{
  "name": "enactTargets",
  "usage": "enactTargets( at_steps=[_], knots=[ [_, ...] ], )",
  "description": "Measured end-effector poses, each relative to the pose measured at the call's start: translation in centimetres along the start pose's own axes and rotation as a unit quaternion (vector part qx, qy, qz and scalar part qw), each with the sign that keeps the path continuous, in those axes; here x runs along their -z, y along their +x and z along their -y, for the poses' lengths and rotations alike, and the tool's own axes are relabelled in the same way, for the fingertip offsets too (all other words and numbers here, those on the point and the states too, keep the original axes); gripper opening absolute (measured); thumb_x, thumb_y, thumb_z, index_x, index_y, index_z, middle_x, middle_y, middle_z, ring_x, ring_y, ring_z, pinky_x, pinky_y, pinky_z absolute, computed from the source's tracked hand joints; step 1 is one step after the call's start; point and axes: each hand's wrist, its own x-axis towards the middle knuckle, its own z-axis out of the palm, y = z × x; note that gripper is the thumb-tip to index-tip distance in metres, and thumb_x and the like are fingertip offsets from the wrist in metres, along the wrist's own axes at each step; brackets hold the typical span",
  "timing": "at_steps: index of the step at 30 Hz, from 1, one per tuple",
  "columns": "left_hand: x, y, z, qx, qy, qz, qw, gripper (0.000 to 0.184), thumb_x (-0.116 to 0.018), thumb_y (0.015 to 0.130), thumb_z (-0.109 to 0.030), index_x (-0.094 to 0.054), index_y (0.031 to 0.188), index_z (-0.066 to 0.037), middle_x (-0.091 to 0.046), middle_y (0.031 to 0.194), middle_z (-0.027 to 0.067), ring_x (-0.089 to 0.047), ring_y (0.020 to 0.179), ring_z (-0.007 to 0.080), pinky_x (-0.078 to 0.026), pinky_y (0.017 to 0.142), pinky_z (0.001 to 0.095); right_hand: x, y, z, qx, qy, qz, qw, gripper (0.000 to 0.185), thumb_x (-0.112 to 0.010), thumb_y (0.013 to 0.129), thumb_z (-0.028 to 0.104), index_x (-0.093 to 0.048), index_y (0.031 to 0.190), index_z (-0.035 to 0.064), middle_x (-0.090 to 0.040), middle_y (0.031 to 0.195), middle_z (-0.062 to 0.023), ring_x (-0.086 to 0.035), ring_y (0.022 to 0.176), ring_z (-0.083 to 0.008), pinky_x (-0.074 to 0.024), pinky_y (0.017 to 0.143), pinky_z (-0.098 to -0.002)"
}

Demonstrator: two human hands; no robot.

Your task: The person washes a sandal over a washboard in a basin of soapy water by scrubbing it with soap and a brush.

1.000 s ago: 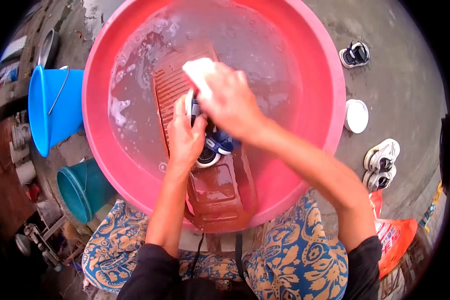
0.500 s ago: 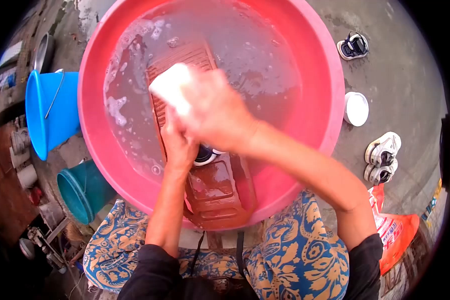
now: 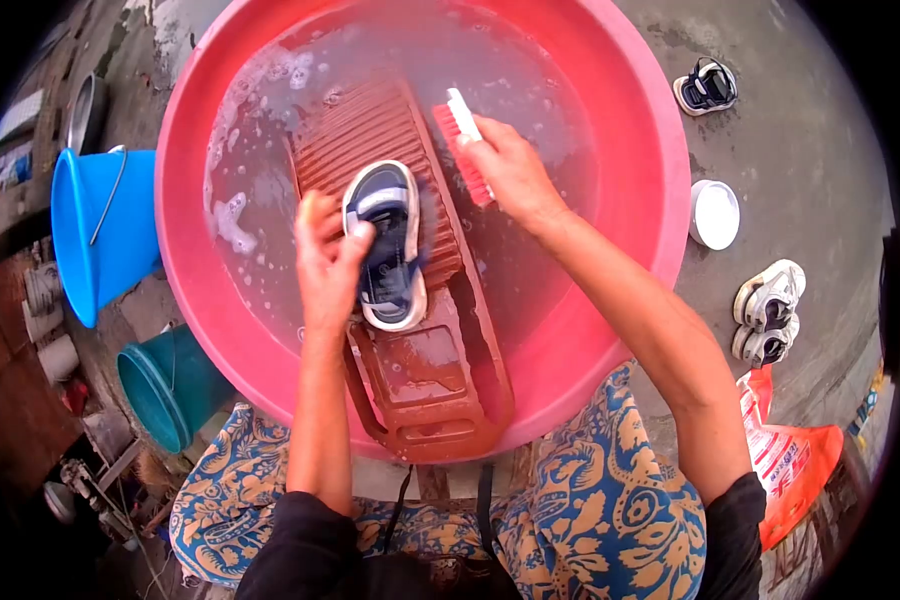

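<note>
A dark blue sandal with pale straps (image 3: pixel 390 250) lies sole down, insole showing, over the brown washboard (image 3: pixel 375 130). My left hand (image 3: pixel 328 245) is at the sandal's left side, thumb by its edge and fingers apart, slightly blurred. My right hand (image 3: pixel 515 175) grips a scrub brush (image 3: pixel 460 135) with a white back and red bristles, held to the right of the washboard and apart from the sandal. The washboard leans inside a large pink basin (image 3: pixel 635 250), its upper end in cloudy, sudsy water.
A blue bucket (image 3: pixel 120 220) and a teal bucket (image 3: pixel 175 385) stand left of the basin. On the right are another sandal (image 3: pixel 707 88), a white bowl (image 3: pixel 715 215), a pair of white shoes (image 3: pixel 768 310) and an orange-red plastic bag (image 3: pixel 795 460).
My right hand has moved right with the brush, away from my left hand. The sandal, mostly covered before, now shows with its insole up. My left hand has moved slightly left and its fingers have spread.
</note>
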Motion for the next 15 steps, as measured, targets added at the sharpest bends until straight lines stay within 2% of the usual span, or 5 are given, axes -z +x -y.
enactTargets(
  at_steps=[2, 4, 8, 11, 15],
  knots=[
    [1.4, 0.0, -0.8, -0.042, 0.118, -0.073, 0.989, 0.075, -0.067, 0.084, -0.025, -0.027, 0.143, -0.002, -0.043, 0.133, 0.0164, -0.051, 0.111, 0.0229, -0.044, 0.090, 0.0320, 1.2, -0.6, 0.6, 0.011, -0.013, -0.018, 1.000, 0.047, -0.053, 0.086, 0.033, -0.055, 0.120, 0.0005, -0.051, 0.126, -0.0197, -0.048, 0.119, -0.0344, -0.0360, 0.100, -0.0404],
    [1.5, -1.5, -1.7, 0.006, -0.017, -0.068, 0.998, 0.081, -0.069, 0.080, -0.029, -0.026, 0.143, -0.002, -0.038, 0.136, 0.0166, -0.046, 0.117, 0.0246, -0.042, 0.093, 0.0344, 1.7, -0.8, 1.5, 0.022, -0.022, -0.039, 0.999, 0.046, -0.054, 0.086, 0.032, -0.055, 0.121, 0.0007, -0.051, 0.127, -0.0188, -0.047, 0.120, -0.0331, -0.0350, 0.102, -0.0397],
    [-1.3, -3.7, -2.2, -0.120, 0.225, -0.003, 0.967, 0.107, -0.084, 0.059, -0.035, -0.026, 0.141, 0.003, -0.035, 0.137, 0.0216, -0.036, 0.127, 0.0337, -0.029, 0.105, 0.0443, 2.2, -1.3, 4.0, 0.117, -0.016, -0.079, 0.990, 0.043, -0.057, 0.086, 0.031, -0.055, 0.117, 0.0000, -0.051, 0.124, -0.0180, -0.046, 0.118, -0.0341, -0.0361, 0.099, -0.0406],
    [-3.5, -4.0, -1.7, -0.137, 0.371, -0.015, 0.919, 0.098, -0.082, 0.061, -0.030, -0.031, 0.137, 0.004, -0.036, 0.135, 0.0257, -0.035, 0.126, 0.0405, -0.027, 0.105, 0.0478, 3.1, -2.4, 5.1, 0.389, -0.303, -0.060, 0.868, 0.041, -0.059, 0.082, 0.029, -0.055, 0.114, 0.0024, -0.052, 0.122, -0.0169, -0.047, 0.112, -0.0384, -0.0393, 0.094, -0.0429],
    [-3.1, -3.8, -0.3, -0.199, 0.340, -0.035, 0.918, 0.078, -0.075, 0.065, -0.013, -0.040, 0.133, 0.002, -0.042, 0.133, 0.0217, -0.039, 0.123, 0.0381, -0.031, 0.104, 0.0454, 2.4, -4.9, 3.5, 0.227, -0.320, 0.012, 0.920, 0.040, -0.058, 0.080, 0.026, -0.056, 0.113, 0.0034, -0.045, 0.130, -0.0188, -0.045, 0.109, -0.0374, -0.0420, 0.092, -0.0472]
  ],
)
